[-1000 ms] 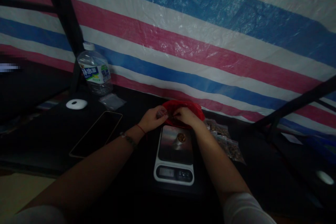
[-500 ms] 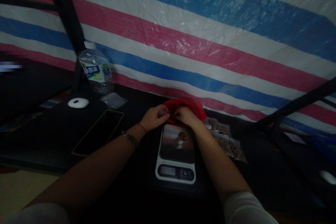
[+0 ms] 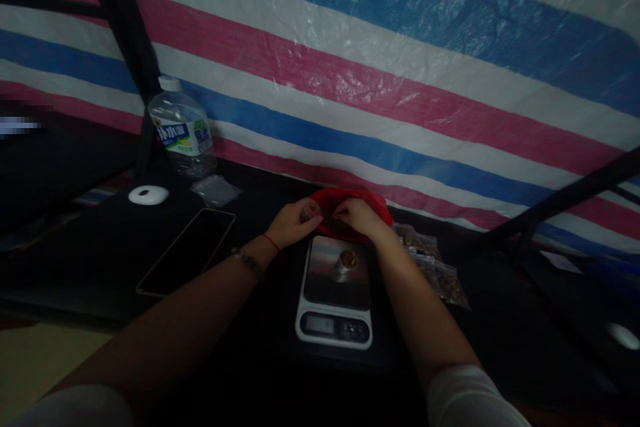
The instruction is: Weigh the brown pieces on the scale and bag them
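My left hand [image 3: 293, 222] is closed around a small clear packet [image 3: 309, 211] at the near left rim of a red plastic bag [image 3: 376, 203]. My right hand [image 3: 357, 217] reaches into that red bag with the fingers pinched together; what they pinch is hidden. Just in front of both hands stands a white kitchen scale [image 3: 334, 290] with a shiny plate, and a small cup of brown bits [image 3: 345, 262] sits on the plate.
Several filled clear packets [image 3: 433, 267] lie right of the scale. A phone [image 3: 187, 251], a white round device [image 3: 148, 195], an empty clear packet [image 3: 216, 189] and a water bottle [image 3: 183, 127] are on the left. A striped tarp [image 3: 380, 53] hangs behind the dark table.
My right hand has lifted slightly and moved deeper into the red bag. The left hand stays put with the packet.
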Action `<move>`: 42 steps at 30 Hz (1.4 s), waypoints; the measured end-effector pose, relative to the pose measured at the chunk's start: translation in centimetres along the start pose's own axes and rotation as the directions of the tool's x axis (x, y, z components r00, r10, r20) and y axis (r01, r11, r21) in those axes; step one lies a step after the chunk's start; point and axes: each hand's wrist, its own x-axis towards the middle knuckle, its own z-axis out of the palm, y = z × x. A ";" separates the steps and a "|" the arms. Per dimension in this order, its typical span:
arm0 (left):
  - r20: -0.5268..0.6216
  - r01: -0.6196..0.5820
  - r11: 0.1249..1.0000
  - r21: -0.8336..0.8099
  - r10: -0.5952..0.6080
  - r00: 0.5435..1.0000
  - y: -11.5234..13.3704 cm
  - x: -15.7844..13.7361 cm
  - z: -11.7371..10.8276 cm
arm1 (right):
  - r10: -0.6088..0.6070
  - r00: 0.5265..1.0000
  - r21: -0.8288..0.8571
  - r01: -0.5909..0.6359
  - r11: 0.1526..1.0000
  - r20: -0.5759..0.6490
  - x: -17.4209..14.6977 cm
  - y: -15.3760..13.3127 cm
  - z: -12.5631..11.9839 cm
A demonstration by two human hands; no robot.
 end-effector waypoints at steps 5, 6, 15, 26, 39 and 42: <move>0.001 0.019 1.000 -0.005 -0.019 1.000 0.1 -0.1 0.0 | 0.047 0.999 0.000 -0.047 0.999 -0.012 -1.2 0.6 -1.1; -0.003 0.024 1.000 -0.002 -0.024 1.000 0.1 -0.1 0.0 | 0.061 0.998 -0.003 -0.061 0.998 -0.004 -1.6 0.6 -1.3; -0.022 0.026 1.000 -0.004 -0.026 0.999 0.3 -0.1 -0.1 | -0.008 0.996 0.266 0.031 0.963 -0.087 -8.1 -3.8 -4.1; -0.022 0.023 1.000 -0.007 -0.023 1.000 0.4 0.0 -0.3 | -0.110 0.993 0.291 0.116 0.950 -0.037 -10.1 -6.1 -3.8; -0.020 0.040 0.999 -0.021 -0.041 0.999 0.5 0.1 -0.2 | -0.114 0.993 0.291 0.114 0.950 -0.016 -10.5 -6.1 -3.7; -0.026 0.033 0.999 -0.017 -0.034 0.999 0.4 0.1 -0.2 | -0.101 0.995 0.282 0.105 0.954 -0.027 -10.5 -6.4 -3.8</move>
